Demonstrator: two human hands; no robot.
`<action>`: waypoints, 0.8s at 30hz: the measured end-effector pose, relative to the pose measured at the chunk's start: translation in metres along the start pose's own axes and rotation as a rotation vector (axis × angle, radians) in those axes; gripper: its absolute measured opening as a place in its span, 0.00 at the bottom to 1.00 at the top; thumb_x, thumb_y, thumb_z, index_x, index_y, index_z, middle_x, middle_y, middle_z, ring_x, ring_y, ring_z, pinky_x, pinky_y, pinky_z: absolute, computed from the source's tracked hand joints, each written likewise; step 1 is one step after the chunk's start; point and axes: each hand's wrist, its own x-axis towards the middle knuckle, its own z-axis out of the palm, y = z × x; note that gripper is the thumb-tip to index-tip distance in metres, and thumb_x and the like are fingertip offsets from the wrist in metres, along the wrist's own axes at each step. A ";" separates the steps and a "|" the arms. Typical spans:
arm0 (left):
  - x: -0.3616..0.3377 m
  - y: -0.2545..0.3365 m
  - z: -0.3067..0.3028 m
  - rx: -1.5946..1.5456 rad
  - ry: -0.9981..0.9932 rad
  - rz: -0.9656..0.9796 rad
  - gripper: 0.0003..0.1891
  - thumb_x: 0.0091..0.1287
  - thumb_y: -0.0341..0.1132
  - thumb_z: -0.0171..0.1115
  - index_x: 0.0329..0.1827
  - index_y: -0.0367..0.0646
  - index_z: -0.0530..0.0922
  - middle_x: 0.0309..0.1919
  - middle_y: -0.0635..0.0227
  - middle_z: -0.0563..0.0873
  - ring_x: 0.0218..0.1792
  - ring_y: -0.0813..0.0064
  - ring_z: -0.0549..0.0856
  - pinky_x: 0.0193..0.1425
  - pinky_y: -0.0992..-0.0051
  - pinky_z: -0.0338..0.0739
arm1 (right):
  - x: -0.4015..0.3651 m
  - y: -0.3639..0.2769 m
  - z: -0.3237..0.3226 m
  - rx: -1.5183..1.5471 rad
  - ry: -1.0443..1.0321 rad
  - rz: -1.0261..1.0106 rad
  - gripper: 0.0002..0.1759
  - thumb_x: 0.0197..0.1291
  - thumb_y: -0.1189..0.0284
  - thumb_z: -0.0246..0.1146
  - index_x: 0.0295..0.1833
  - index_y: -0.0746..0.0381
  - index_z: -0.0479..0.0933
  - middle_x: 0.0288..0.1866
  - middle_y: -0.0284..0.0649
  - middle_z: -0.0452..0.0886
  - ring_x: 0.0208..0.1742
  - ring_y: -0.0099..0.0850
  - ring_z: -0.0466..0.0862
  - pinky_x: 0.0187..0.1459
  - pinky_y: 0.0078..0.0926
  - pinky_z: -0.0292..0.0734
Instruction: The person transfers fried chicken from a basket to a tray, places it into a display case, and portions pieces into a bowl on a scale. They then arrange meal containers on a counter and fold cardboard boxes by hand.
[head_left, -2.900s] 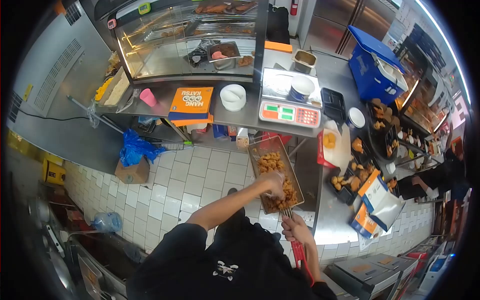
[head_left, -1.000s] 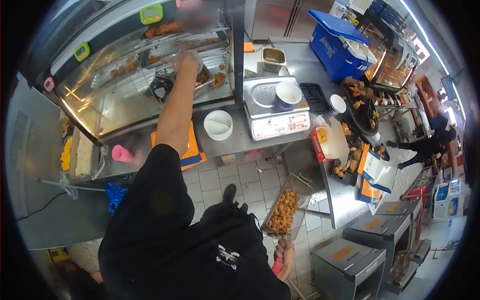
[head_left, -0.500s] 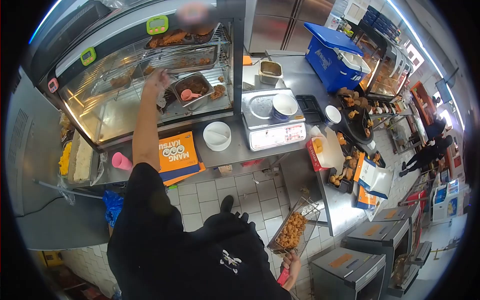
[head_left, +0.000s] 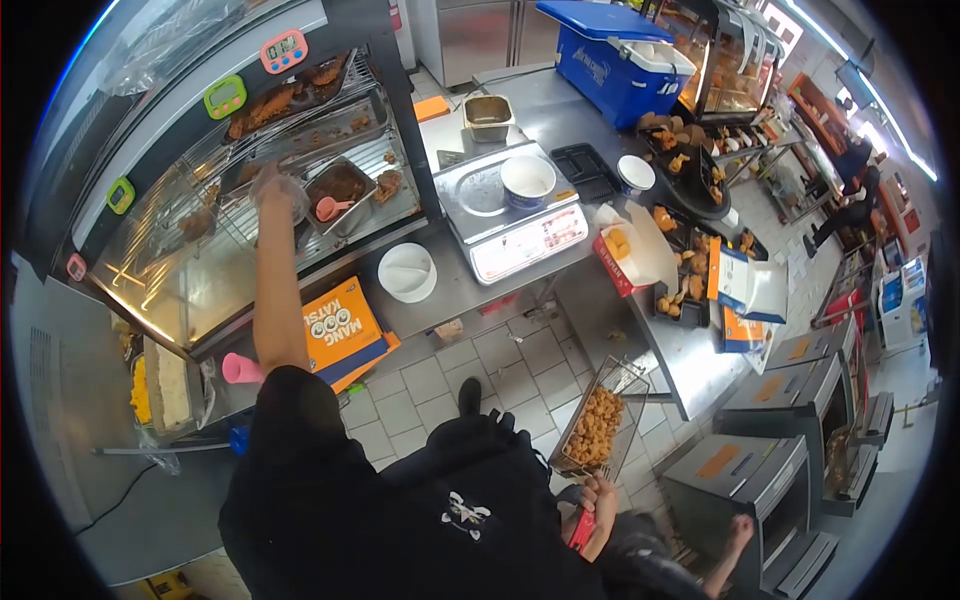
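My left hand [head_left: 272,190] reaches into the heated display cabinet, beside a metal pan [head_left: 350,190] that holds dark sauce and a pink scoop [head_left: 330,208]. Thin clear plastic shows around this hand, and its fingers are blurred. On the right, my right hand [head_left: 597,508] is closed around the red handle [head_left: 582,530] of a wire fry basket [head_left: 630,440]. Small fried pieces [head_left: 597,428] lie in the basket, which is over the tiled floor. Trays of fried food [head_left: 285,105] stand on the cabinet's racks.
A scale [head_left: 530,230] bears a white bowl [head_left: 528,178]. Nearby are a white container [head_left: 407,272], orange cardboard [head_left: 340,322], a pink cup [head_left: 240,368] and a blue cooler [head_left: 620,75]. Another person's arm [head_left: 735,550] shows at lower right; people stand farther back.
The view has shifted. My left hand has moved down and left relative to the sauce pan. My right hand still holds the basket. Another person's arm has appeared at lower right.
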 end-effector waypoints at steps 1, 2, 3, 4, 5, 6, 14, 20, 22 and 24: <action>-0.006 -0.006 0.006 0.008 -0.008 0.020 0.13 0.65 0.39 0.69 0.48 0.43 0.82 0.39 0.60 0.84 0.40 0.59 0.85 0.40 0.61 0.81 | 0.001 0.001 -0.002 -0.007 0.004 0.028 0.06 0.72 0.71 0.55 0.40 0.56 0.65 0.22 0.26 0.61 0.14 0.16 0.57 0.11 0.16 0.50; -0.006 -0.011 0.002 0.094 -0.054 0.091 0.14 0.65 0.40 0.68 0.49 0.43 0.82 0.43 0.58 0.83 0.44 0.57 0.84 0.44 0.60 0.80 | 0.001 0.000 -0.003 -0.042 0.004 0.049 0.07 0.72 0.71 0.55 0.40 0.56 0.65 0.22 0.27 0.62 0.14 0.16 0.57 0.11 0.17 0.51; -0.007 -0.015 -0.003 0.208 -0.093 0.181 0.16 0.66 0.42 0.67 0.51 0.43 0.82 0.47 0.56 0.82 0.48 0.55 0.83 0.49 0.59 0.78 | 0.002 -0.001 -0.002 -0.071 0.002 0.066 0.07 0.72 0.70 0.56 0.40 0.56 0.65 0.23 0.27 0.63 0.14 0.17 0.58 0.11 0.17 0.51; -0.010 -0.016 -0.015 0.551 -0.177 0.426 0.18 0.66 0.43 0.66 0.53 0.43 0.82 0.52 0.53 0.81 0.51 0.53 0.82 0.53 0.58 0.77 | 0.000 0.002 -0.003 -0.090 0.009 0.083 0.07 0.72 0.70 0.56 0.40 0.56 0.65 0.23 0.28 0.63 0.14 0.17 0.58 0.11 0.17 0.51; -0.004 -0.015 -0.042 1.230 -0.214 1.009 0.19 0.66 0.44 0.66 0.55 0.43 0.82 0.56 0.51 0.80 0.55 0.51 0.81 0.57 0.57 0.76 | 0.007 0.011 -0.014 -0.107 0.031 0.049 0.07 0.72 0.70 0.57 0.41 0.56 0.65 0.24 0.29 0.66 0.14 0.18 0.60 0.12 0.17 0.51; 0.004 -0.014 -0.054 1.522 -0.175 1.580 0.21 0.66 0.45 0.65 0.57 0.43 0.82 0.60 0.49 0.79 0.59 0.49 0.80 0.62 0.56 0.75 | 0.004 0.012 -0.008 -0.053 0.011 0.031 0.07 0.72 0.70 0.56 0.40 0.55 0.65 0.24 0.29 0.67 0.14 0.17 0.61 0.11 0.17 0.51; -0.100 -0.015 0.010 1.498 -0.097 1.519 0.23 0.66 0.43 0.59 0.60 0.37 0.78 0.53 0.40 0.82 0.52 0.42 0.83 0.57 0.50 0.78 | -0.003 -0.015 0.022 0.083 -0.060 0.069 0.07 0.73 0.75 0.52 0.41 0.55 0.61 0.24 0.29 0.63 0.17 0.15 0.59 0.13 0.15 0.50; -0.178 -0.068 0.026 1.365 -0.409 1.399 0.21 0.66 0.42 0.59 0.52 0.32 0.79 0.50 0.42 0.83 0.50 0.44 0.83 0.54 0.53 0.78 | -0.008 -0.006 0.032 -0.100 0.009 -0.018 0.10 0.74 0.73 0.52 0.36 0.56 0.62 0.24 0.29 0.62 0.17 0.15 0.59 0.13 0.15 0.51; -0.222 -0.104 0.037 1.301 -0.641 1.301 0.21 0.66 0.42 0.58 0.53 0.32 0.79 0.50 0.42 0.83 0.50 0.45 0.83 0.55 0.53 0.78 | 0.013 0.013 0.021 0.038 -0.050 -0.052 0.11 0.74 0.71 0.53 0.35 0.57 0.63 0.23 0.29 0.63 0.17 0.16 0.61 0.12 0.15 0.52; -0.260 -0.133 0.047 1.259 -0.849 1.205 0.21 0.67 0.42 0.58 0.53 0.33 0.79 0.51 0.42 0.83 0.51 0.45 0.83 0.56 0.53 0.77 | 0.025 0.025 0.022 0.119 -0.080 -0.086 0.22 0.72 0.67 0.53 0.21 0.58 0.64 0.15 0.33 0.65 0.10 0.19 0.62 0.10 0.21 0.52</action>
